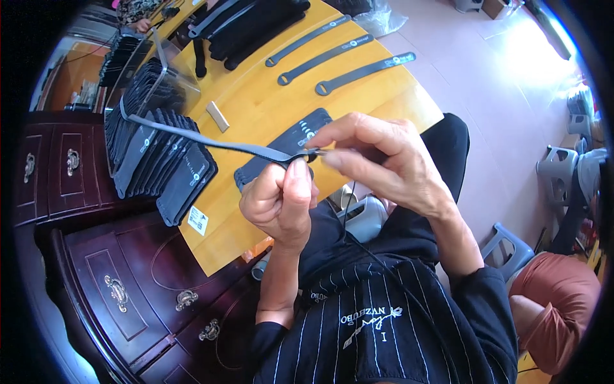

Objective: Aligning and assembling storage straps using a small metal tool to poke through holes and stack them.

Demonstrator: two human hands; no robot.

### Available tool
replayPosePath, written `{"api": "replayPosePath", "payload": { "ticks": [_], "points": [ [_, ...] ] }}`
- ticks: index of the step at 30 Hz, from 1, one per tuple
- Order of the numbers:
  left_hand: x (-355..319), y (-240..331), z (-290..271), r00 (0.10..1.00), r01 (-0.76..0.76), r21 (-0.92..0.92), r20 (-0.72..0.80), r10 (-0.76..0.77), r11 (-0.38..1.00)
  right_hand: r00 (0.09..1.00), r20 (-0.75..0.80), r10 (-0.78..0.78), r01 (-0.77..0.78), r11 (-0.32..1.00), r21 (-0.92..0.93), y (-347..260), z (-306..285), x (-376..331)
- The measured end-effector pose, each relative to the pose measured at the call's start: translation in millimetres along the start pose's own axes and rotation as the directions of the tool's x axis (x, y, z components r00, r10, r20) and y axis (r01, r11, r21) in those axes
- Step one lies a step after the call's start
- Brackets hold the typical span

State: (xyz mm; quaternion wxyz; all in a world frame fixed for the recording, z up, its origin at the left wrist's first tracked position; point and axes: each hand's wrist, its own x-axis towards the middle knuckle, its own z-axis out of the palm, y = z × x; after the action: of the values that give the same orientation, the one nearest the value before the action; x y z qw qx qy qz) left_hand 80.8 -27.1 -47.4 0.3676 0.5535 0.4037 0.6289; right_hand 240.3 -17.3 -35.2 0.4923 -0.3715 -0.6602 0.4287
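"What are the fingers doing?"

"The left hand, at the centre of the frame, has its fingers curled in, with the thumb pressing a dark grey strap against the bent index finger. There's no gap there to speak of."

"And the other one?"

"The right hand, just right of centre, has its thumb and index finger drawn to a narrow pinch at the strap's near end, close to the left thumb. Something small and dark shows between the tips, but I can't tell whether it's the strap's own end or a separate piece."

"Where does the rest of the strap go?"

"Toward the left of the frame, passing over a row of dark flat pouches at the edge of the surface."

"Anything under the hands?"

"A dark flat pouch with pale printing lies on the surface, partly covered by them. Near it, farther left, is a small pale block."

"And at the top?"

"Three loose straps lie side by side, each with a slotted end pointing left. A pile of black straps sits left of them."
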Motion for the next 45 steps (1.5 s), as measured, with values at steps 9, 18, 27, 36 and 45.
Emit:
{"api": "replayPosePath", "payload": {
  "ticks": [9,18,27,36,45],
  "points": [
    [12.5,17.6,15.9,0.948,0.204,-0.191,0.285,-0.144,0.96,0.986,0.008,0.168,-0.159,0.912,0.378,-17.2,-8.0,-0.9],
    [8.6,24.2,58.7,0.807,0.437,-0.326,0.554,-0.205,0.838,0.894,-0.292,0.34,-0.161,0.852,0.499,-29.4,-44.0,-23.9],
    [-55.4,-8.2,69.0,0.424,0.521,-0.178,0.903,-0.072,0.834,0.412,-0.886,0.212,-0.428,0.904,0.017,16.8,-285.4,-126.8],
    [-39.8,-4.0,20.4,0.282,0.448,-0.069,0.957,-0.067,0.891,0.13,-0.985,-0.11,-0.601,0.782,-0.167,60.3,-409.7,-173.7],
    [-59.5,-9.0,-2.5,0.363,0.327,0.008,0.922,-0.133,0.945,0.703,-0.676,-0.22,-0.486,0.546,-0.683,66.2,-184.5,-72.8]
  ]
}}
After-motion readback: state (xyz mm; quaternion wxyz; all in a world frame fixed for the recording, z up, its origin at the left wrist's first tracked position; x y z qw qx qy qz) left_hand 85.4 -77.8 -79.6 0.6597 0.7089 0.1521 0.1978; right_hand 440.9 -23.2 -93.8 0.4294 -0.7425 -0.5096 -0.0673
